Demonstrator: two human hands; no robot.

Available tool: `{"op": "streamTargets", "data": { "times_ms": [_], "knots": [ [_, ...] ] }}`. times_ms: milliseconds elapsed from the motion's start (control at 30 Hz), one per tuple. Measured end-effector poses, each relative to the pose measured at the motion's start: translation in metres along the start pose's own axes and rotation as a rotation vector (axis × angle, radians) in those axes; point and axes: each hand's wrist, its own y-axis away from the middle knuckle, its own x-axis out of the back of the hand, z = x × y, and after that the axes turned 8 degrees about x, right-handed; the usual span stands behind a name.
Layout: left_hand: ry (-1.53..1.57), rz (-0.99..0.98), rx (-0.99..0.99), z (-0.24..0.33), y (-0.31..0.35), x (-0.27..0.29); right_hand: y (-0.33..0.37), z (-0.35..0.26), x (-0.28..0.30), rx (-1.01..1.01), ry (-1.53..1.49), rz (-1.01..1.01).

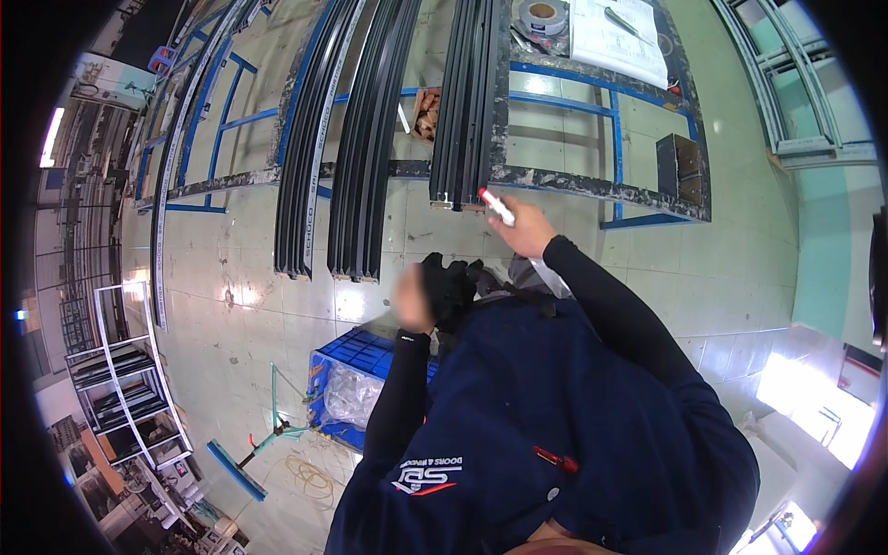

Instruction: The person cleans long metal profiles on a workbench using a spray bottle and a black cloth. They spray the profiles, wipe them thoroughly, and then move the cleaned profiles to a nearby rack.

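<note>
My right hand [527, 231] is closed around a white marker with a red end [498, 206]. That red end is close beside the front end of a bundle of black profiles [460, 139], which lies across the blue-framed bench [564, 185]. Lower and to the left, my left hand [413, 301] is blurred, so its fingers cannot be made out. It is next to a dark, crumpled-looking item [450, 289] in front of my body. Two more bundles of long black profiles, a middle one [361, 185] and a left one [301, 203], jut past the bench's near edge.
On the bench are a tape roll [542, 17] and papers [606, 46] with a pen [624, 20]. An open-sided box [680, 166] sits at its right corner. Below left stand a blue crate [324, 370] holding clear plastic, a squeegee-like tool [237, 470] and a rack [129, 388].
</note>
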Motion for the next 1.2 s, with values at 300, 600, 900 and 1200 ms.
{"op": "streamTargets", "data": {
  "times_ms": [300, 600, 900, 1200],
  "knots": [
    [-0.003, -0.017, 0.008, 0.001, 0.001, -0.006, -0.064, 0.011, 0.040, -0.151, -0.054, 0.108],
    [0.021, 0.012, 0.009, -0.003, 0.005, 0.001, -0.063, 0.025, 0.047, -0.258, -0.336, 0.064],
    [-0.070, -0.007, 0.016, -0.003, -0.001, -0.001, -0.033, 0.035, 0.036, -0.287, -0.302, 0.047],
    [-0.071, -0.045, 0.018, 0.002, -0.002, -0.006, -0.008, 0.025, 0.008, -0.201, -0.166, -0.160]
  ]
}}
